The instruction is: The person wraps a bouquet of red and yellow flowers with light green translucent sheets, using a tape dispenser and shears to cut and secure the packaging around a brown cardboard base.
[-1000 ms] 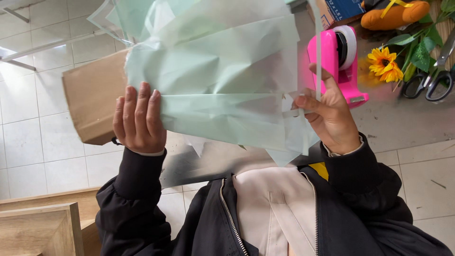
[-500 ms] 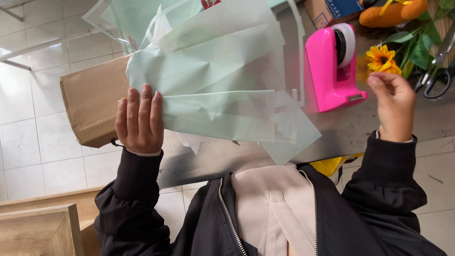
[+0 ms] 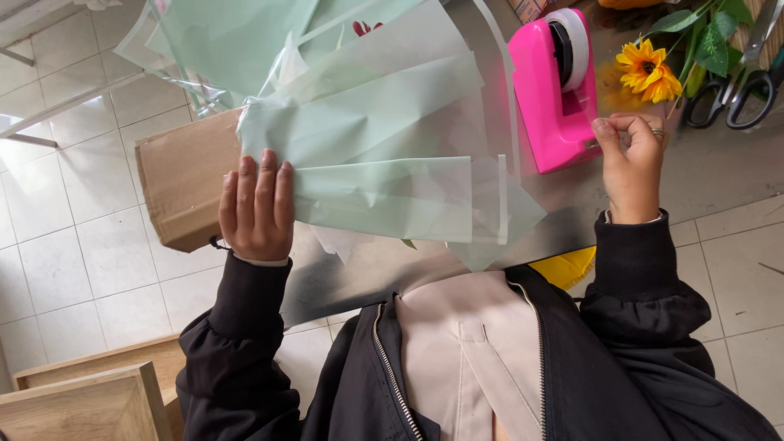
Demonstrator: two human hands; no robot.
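Sheets of pale green translucent wrapping paper (image 3: 384,139) lie folded over a bundle on a metal table (image 3: 719,163). My left hand (image 3: 257,208) presses flat on the paper's left end, fingers together, over a brown cardboard box (image 3: 184,184). My right hand (image 3: 633,159) is off the paper, at the front edge of a pink tape dispenser (image 3: 547,90). Its thumb and fingers are pinched together by the cutter, where the tape itself is too thin to make out. A white tape roll (image 3: 572,37) sits in the dispenser.
A yellow artificial sunflower (image 3: 648,69) with green leaves and black-handled scissors (image 3: 739,77) lie beyond the dispenser on the right. Wooden crates (image 3: 82,404) stand on the tiled floor at the lower left. A yellow object (image 3: 563,265) peeks out under the table edge.
My right hand let go of the paper's right edge and moved right to the pink tape dispenser, where its fingers now pinch. My left hand stayed on the paper.
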